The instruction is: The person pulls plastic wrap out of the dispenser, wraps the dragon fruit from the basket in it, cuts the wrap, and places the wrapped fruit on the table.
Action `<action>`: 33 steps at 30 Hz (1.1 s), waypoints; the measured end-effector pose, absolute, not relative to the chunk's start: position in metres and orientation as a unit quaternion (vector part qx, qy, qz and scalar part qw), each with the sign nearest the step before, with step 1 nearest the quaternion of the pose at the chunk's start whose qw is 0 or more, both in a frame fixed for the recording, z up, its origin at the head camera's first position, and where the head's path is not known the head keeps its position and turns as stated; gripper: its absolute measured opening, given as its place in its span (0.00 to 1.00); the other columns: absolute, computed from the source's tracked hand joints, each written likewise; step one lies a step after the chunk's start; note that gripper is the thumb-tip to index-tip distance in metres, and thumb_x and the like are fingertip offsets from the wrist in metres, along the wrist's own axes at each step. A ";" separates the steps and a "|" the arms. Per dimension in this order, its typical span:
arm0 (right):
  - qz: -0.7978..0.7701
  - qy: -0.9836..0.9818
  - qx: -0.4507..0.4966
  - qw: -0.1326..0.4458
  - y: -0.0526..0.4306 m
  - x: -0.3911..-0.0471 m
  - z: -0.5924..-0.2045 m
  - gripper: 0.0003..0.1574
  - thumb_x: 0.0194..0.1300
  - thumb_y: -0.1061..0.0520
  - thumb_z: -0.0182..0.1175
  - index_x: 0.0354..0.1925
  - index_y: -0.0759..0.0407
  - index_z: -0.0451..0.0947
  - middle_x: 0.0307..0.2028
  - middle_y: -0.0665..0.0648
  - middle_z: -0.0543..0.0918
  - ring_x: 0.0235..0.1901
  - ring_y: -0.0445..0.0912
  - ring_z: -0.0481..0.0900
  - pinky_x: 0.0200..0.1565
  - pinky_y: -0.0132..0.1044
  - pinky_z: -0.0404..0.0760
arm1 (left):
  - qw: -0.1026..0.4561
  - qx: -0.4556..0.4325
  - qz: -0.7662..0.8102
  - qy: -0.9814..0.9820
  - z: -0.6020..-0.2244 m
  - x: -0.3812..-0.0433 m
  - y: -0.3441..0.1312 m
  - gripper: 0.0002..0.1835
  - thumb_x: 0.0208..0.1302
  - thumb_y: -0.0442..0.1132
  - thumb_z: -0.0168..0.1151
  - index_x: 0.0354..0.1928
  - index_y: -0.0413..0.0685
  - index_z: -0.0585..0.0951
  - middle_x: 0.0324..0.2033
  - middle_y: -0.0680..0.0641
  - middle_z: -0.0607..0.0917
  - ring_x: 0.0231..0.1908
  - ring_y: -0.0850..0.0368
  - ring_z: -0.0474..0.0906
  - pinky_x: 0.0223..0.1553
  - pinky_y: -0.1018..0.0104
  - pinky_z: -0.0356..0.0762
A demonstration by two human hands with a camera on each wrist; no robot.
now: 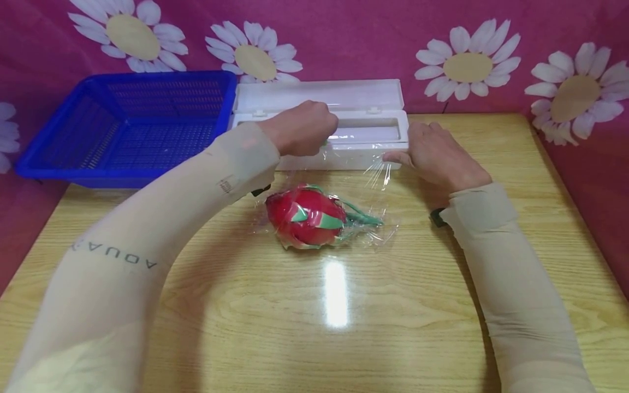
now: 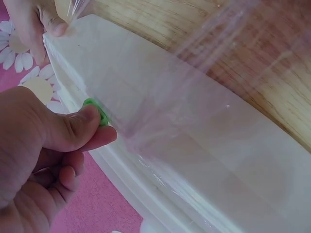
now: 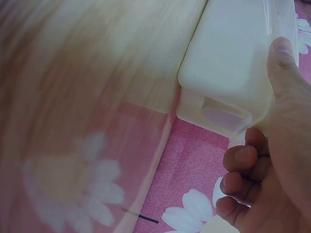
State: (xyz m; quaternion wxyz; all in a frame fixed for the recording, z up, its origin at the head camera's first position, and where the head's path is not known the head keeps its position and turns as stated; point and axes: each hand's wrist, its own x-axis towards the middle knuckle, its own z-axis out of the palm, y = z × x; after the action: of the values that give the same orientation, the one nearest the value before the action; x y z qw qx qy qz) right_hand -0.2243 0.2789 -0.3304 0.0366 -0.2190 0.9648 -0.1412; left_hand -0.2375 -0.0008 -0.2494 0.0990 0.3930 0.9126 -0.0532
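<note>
A white cling film dispenser lies across the back of the table with its lid raised. My left hand is over its front edge, pinching a small green slider cutter between thumb and forefinger. At the dispenser's right end, my right hand grips the corner, thumb along the front edge and the other fingers curled at the end. Clear cling film spreads over the dispenser's front and gathers in creases near the right thumb. In front lies a red dragon fruit with green scales, under clear film.
A blue plastic basket stands at the back left, against the dispenser's left end. Behind the wooden table hangs a pink cloth with white daisies, which also covers the right side.
</note>
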 end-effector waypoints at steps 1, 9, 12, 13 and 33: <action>-0.138 0.965 -0.218 0.036 0.279 -0.224 -0.331 0.46 0.71 0.26 0.53 0.63 0.64 0.68 0.35 0.61 0.75 0.33 0.53 0.72 0.39 0.45 0.73 | 0.097 0.394 -0.052 0.913 -0.250 -0.238 0.000 0.12 0.69 0.29 0.57 0.50 0.34 0.85 0.43 0.37 0.89 0.43 0.43 0.84 0.55 0.53 0.84; -0.144 0.964 -0.220 0.051 0.271 -0.225 -0.330 0.48 0.70 0.26 0.54 0.67 0.61 0.67 0.39 0.61 0.77 0.35 0.53 0.74 0.40 0.44 0.76 | 0.098 0.419 -0.069 0.900 -0.247 -0.237 0.009 0.13 0.69 0.28 0.56 0.51 0.33 0.85 0.42 0.35 0.89 0.44 0.41 0.85 0.55 0.51 0.83; -0.133 0.966 -0.216 0.050 0.269 -0.226 -0.327 0.48 0.70 0.24 0.53 0.62 0.64 0.69 0.37 0.62 0.76 0.34 0.54 0.73 0.39 0.45 0.75 | 0.096 0.422 -0.078 0.898 -0.244 -0.237 0.011 0.14 0.69 0.27 0.55 0.51 0.34 0.85 0.42 0.36 0.89 0.44 0.42 0.84 0.56 0.51 0.83; -0.129 0.967 -0.212 0.050 0.269 -0.226 -0.326 0.48 0.70 0.24 0.52 0.60 0.65 0.69 0.36 0.62 0.75 0.35 0.54 0.72 0.39 0.45 0.75 | 0.095 0.423 -0.079 0.897 -0.244 -0.237 0.012 0.14 0.69 0.27 0.55 0.51 0.33 0.85 0.41 0.36 0.89 0.43 0.42 0.84 0.56 0.51 0.84; -0.136 0.966 -0.215 0.046 0.280 -0.224 -0.330 0.46 0.72 0.26 0.51 0.64 0.63 0.68 0.37 0.61 0.75 0.36 0.54 0.71 0.42 0.47 0.73 | 0.086 0.443 -0.105 0.886 -0.248 -0.242 0.042 0.14 0.72 0.29 0.56 0.55 0.34 0.83 0.45 0.35 0.88 0.47 0.42 0.85 0.57 0.52 0.84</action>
State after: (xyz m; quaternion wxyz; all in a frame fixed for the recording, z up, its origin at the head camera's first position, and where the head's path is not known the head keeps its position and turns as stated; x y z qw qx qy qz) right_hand -0.2239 0.2797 -0.3301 0.0458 -0.2146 0.9661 -0.1358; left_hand -0.2415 0.0418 -0.2484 0.0860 0.4426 0.8864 -0.1051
